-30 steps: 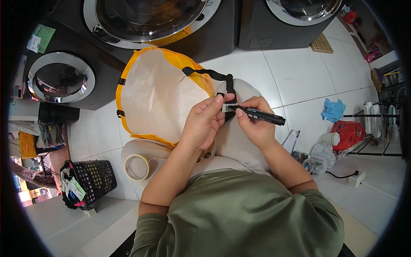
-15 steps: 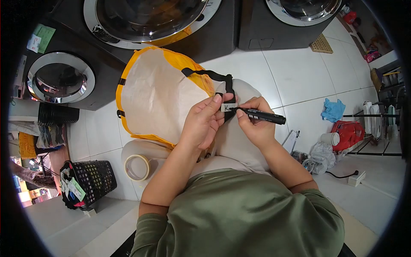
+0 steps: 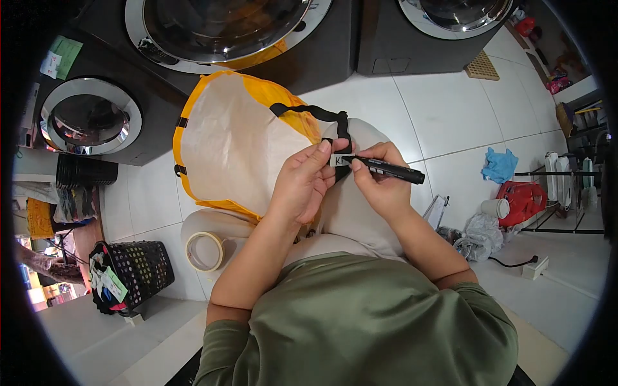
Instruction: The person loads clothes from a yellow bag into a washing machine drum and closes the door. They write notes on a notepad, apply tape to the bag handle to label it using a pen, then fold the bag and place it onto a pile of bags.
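A large bag (image 3: pixel 235 138) with a whitish inside and yellow edges stands open in front of my knees. Its black strap (image 3: pixel 315 112) runs to my left hand (image 3: pixel 301 180), whose thumb and fingers pinch the strap. A pale piece of tape (image 3: pixel 338 160) on the strap bears dark handwritten letters. Between the fingers of my right hand (image 3: pixel 385 183) is a black marker (image 3: pixel 393 170), its tip at the tape. A roll of masking tape (image 3: pixel 205 251) rests by my left thigh.
Dark front-loading washing machines (image 3: pixel 322 51) line the far side. A black laundry basket (image 3: pixel 145 270) with clothes stands at left. On the right are a blue cloth (image 3: pixel 499 165), a red bag (image 3: pixel 520 202), clear plastic (image 3: pixel 481 237) and a black wire rack (image 3: pixel 560 230).
Another letter stroke shows on the tape beside the first letter. The marker and my right hand have shifted slightly left; my left hand keeps its hold on the strap.
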A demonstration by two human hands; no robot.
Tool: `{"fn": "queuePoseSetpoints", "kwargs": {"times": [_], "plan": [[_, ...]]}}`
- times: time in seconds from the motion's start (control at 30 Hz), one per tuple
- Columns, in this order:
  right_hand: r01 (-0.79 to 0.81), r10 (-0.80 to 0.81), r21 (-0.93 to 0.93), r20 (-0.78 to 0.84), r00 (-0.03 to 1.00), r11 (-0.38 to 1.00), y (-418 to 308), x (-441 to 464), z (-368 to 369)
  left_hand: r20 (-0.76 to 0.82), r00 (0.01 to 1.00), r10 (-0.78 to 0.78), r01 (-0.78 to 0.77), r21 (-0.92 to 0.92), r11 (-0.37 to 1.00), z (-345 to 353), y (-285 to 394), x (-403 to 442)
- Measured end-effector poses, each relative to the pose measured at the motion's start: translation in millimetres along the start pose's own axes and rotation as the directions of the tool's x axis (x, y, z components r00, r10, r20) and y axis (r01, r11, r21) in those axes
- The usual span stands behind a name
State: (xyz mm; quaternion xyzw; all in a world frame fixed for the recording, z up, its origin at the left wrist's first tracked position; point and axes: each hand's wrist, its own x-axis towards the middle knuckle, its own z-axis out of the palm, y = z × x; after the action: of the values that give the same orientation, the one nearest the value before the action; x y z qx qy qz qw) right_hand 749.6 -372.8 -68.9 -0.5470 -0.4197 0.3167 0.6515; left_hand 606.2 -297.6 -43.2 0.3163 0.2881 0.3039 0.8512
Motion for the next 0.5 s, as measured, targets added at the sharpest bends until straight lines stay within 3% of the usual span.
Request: {"fn": "queuePoseSetpoints", "kwargs": {"times": [0.1, 0.5], "plan": [[0.063, -0.062, 0.03, -0.012, 0.998, 0.998, 6.5, -2.4, -4.4, 0.0, 1.0, 0.01, -0.01, -0.007, 1.0, -1.5, 0.6, 1.9], [0.055, -0.051, -0.099, 0.042, 0.998, 0.994, 6.7, -3.3, -7.2, -0.019, 1.0, 0.001, -0.001, -0.001, 1.0, -2.9, 0.9, 1.4]]}}
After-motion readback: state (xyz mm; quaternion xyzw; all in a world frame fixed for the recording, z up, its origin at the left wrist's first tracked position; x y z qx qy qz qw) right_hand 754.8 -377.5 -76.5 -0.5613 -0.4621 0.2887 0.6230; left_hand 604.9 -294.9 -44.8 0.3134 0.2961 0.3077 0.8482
